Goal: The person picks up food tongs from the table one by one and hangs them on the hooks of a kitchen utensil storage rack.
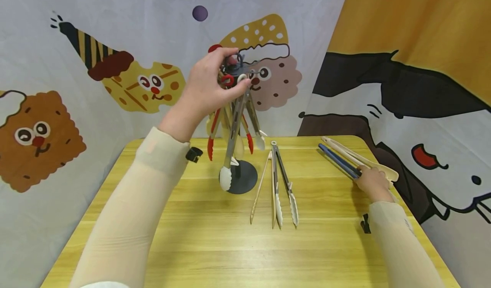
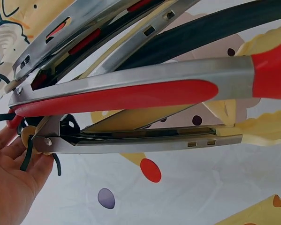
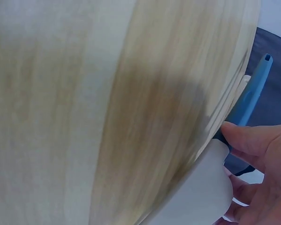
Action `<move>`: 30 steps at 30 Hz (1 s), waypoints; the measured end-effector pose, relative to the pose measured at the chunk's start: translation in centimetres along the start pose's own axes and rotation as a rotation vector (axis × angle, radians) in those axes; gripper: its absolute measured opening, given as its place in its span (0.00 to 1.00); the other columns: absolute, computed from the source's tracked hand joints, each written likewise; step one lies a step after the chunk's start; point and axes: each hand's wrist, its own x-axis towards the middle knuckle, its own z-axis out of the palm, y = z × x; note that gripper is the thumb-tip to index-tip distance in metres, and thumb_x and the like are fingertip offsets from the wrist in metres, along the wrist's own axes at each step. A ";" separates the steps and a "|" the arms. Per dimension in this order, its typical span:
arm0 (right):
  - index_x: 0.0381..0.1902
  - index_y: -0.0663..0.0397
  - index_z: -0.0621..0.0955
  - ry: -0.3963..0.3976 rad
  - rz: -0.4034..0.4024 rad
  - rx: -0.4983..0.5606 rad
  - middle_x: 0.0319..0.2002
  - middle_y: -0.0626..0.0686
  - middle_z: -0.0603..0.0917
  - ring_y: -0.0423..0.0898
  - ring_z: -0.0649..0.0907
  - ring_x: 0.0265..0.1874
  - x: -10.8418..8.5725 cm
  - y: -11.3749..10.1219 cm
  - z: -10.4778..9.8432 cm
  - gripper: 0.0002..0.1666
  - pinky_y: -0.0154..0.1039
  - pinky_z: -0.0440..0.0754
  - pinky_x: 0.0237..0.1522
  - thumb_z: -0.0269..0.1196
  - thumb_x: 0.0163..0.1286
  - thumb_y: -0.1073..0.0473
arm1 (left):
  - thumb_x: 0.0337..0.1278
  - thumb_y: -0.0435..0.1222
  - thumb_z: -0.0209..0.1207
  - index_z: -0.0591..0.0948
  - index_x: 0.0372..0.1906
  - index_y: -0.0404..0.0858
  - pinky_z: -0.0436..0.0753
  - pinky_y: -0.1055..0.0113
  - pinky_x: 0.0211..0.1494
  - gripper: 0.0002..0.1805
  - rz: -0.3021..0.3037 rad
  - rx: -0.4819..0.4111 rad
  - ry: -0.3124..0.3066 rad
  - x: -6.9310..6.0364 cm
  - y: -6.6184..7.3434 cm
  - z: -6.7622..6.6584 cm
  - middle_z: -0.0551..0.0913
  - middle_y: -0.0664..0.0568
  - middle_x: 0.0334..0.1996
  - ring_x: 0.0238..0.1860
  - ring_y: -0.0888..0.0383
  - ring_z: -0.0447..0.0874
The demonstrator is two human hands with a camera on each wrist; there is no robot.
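Left hand: up high, seemingly curled round the stand top!
Right hand: pinching the blue utensil by the worktop's right edge!
Hands: well apart!

At twelve o'clock, you have red tongs with satiny metal arms and smooth, plastic-looking grips above a matt dark stand base; at one, a smooth blue plastic-looking handle. Your tabletop shows wood grain (the backdrop, creased cloth).
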 end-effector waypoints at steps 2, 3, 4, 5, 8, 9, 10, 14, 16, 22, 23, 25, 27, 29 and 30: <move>0.65 0.60 0.65 0.015 -0.005 0.013 0.53 0.77 0.64 0.76 0.63 0.49 -0.2 -0.1 0.0 0.32 0.69 0.68 0.38 0.57 0.67 0.53 | 0.52 0.54 0.60 0.68 0.65 0.42 0.76 0.70 0.45 0.37 -0.007 -0.008 -0.007 0.0 0.0 0.0 0.77 0.52 0.51 0.38 0.60 0.74; 0.66 0.60 0.65 0.022 -0.006 0.020 0.54 0.77 0.63 0.76 0.63 0.49 -0.2 -0.2 0.0 0.32 0.70 0.68 0.38 0.57 0.67 0.53 | 0.52 0.54 0.60 0.68 0.65 0.42 0.76 0.70 0.44 0.37 -0.009 -0.013 -0.010 0.0 0.0 0.0 0.77 0.52 0.51 0.36 0.60 0.74; 0.66 0.59 0.64 0.030 -0.006 0.025 0.55 0.77 0.63 0.77 0.63 0.50 -0.3 -0.2 -0.1 0.32 0.71 0.68 0.38 0.56 0.67 0.53 | 0.52 0.54 0.60 0.68 0.65 0.42 0.76 0.70 0.44 0.37 -0.009 -0.017 -0.012 0.0 0.0 0.0 0.77 0.52 0.51 0.35 0.59 0.74; 0.66 0.59 0.64 0.041 -0.008 0.029 0.55 0.78 0.62 0.77 0.62 0.50 -0.3 -0.3 -0.1 0.32 0.71 0.68 0.38 0.56 0.68 0.53 | 0.52 0.54 0.60 0.68 0.65 0.42 0.76 0.69 0.44 0.37 -0.008 -0.017 -0.013 0.0 0.0 -0.1 0.77 0.52 0.51 0.35 0.59 0.74; 0.67 0.59 0.63 0.070 -0.011 0.045 0.57 0.78 0.61 0.78 0.62 0.52 -0.5 -0.5 -0.3 0.33 0.70 0.68 0.39 0.55 0.68 0.53 | 0.53 0.54 0.60 0.68 0.66 0.42 0.75 0.69 0.46 0.37 -0.004 -0.018 -0.020 0.1 0.0 -0.1 0.77 0.52 0.51 0.36 0.59 0.73; 0.68 0.59 0.63 0.082 -0.014 0.051 0.58 0.78 0.61 0.78 0.62 0.52 -0.5 -0.6 -0.3 0.33 0.69 0.69 0.39 0.55 0.68 0.52 | 0.53 0.54 0.60 0.68 0.66 0.42 0.75 0.69 0.46 0.37 -0.003 -0.017 -0.022 0.1 0.0 -0.2 0.77 0.52 0.51 0.36 0.59 0.73; 0.68 0.59 0.63 0.098 -0.022 0.060 0.58 0.78 0.61 0.78 0.62 0.52 -0.5 -0.8 -0.4 0.33 0.69 0.69 0.39 0.55 0.68 0.52 | 0.53 0.54 0.60 0.68 0.66 0.42 0.75 0.69 0.47 0.37 -0.003 -0.016 -0.025 0.1 0.0 -0.2 0.77 0.52 0.51 0.37 0.60 0.73; 0.67 0.61 0.64 0.153 -0.059 0.104 0.55 0.78 0.65 0.77 0.65 0.50 -0.7 -1.3 -0.7 0.33 0.65 0.70 0.37 0.56 0.68 0.52 | 0.53 0.54 0.60 0.68 0.66 0.43 0.74 0.67 0.50 0.37 0.002 -0.010 -0.028 0.1 0.0 -0.2 0.77 0.52 0.51 0.42 0.60 0.73; 0.67 0.62 0.64 0.178 -0.077 0.122 0.53 0.77 0.66 0.75 0.68 0.48 -0.8 -1.7 -0.8 0.33 0.63 0.70 0.37 0.56 0.68 0.53 | 0.53 0.54 0.60 0.68 0.66 0.43 0.74 0.68 0.51 0.37 0.003 -0.004 -0.028 0.1 0.0 -0.2 0.78 0.53 0.51 0.44 0.60 0.73; 0.65 0.65 0.65 0.271 -0.136 0.136 0.48 0.75 0.72 0.70 0.73 0.44 -0.8 -3.0 -1.2 0.31 0.61 0.71 0.38 0.56 0.70 0.54 | 0.53 0.55 0.60 0.68 0.66 0.44 0.75 0.68 0.50 0.37 -0.004 -0.004 -0.027 0.1 -0.1 -0.2 0.78 0.53 0.51 0.45 0.60 0.73; 0.64 0.66 0.66 0.289 -0.148 0.138 0.47 0.74 0.73 0.70 0.74 0.44 -0.8 -3.3 -1.2 0.30 0.60 0.71 0.38 0.56 0.70 0.54 | 0.53 0.55 0.60 0.68 0.66 0.44 0.75 0.68 0.51 0.37 -0.003 -0.004 -0.026 0.1 -0.1 -0.2 0.78 0.53 0.52 0.45 0.60 0.73; 0.64 0.65 0.66 0.313 -0.159 0.151 0.46 0.73 0.74 0.69 0.74 0.44 -1.0 -3.9 -1.4 0.29 0.61 0.70 0.41 0.54 0.71 0.55 | 0.52 0.55 0.60 0.68 0.66 0.44 0.74 0.67 0.52 0.37 0.000 -0.003 -0.024 0.1 -0.1 -0.3 0.78 0.53 0.52 0.46 0.59 0.74; 0.63 0.65 0.66 0.336 -0.174 0.170 0.45 0.72 0.75 0.68 0.74 0.43 -1.2 -4.4 -1.7 0.28 0.60 0.70 0.41 0.54 0.72 0.55 | 0.52 0.55 0.61 0.68 0.66 0.44 0.73 0.66 0.54 0.37 0.004 -0.003 -0.022 0.1 -0.2 -0.2 0.78 0.53 0.51 0.48 0.59 0.74; 0.63 0.64 0.66 0.363 -0.191 0.193 0.45 0.72 0.75 0.68 0.74 0.43 -1.5 -5.0 -1.9 0.27 0.60 0.70 0.42 0.54 0.72 0.56 | 0.52 0.55 0.61 0.68 0.66 0.44 0.73 0.66 0.55 0.37 0.006 -0.007 -0.021 0.1 -0.2 -0.2 0.78 0.53 0.51 0.49 0.59 0.74; 0.63 0.64 0.66 0.376 -0.199 0.207 0.46 0.71 0.75 0.67 0.74 0.43 -1.5 -5.3 -2.0 0.27 0.60 0.70 0.42 0.54 0.72 0.56 | 0.52 0.55 0.61 0.68 0.66 0.44 0.73 0.66 0.55 0.37 0.007 -0.010 -0.022 0.1 -0.3 -0.2 0.79 0.54 0.51 0.49 0.59 0.74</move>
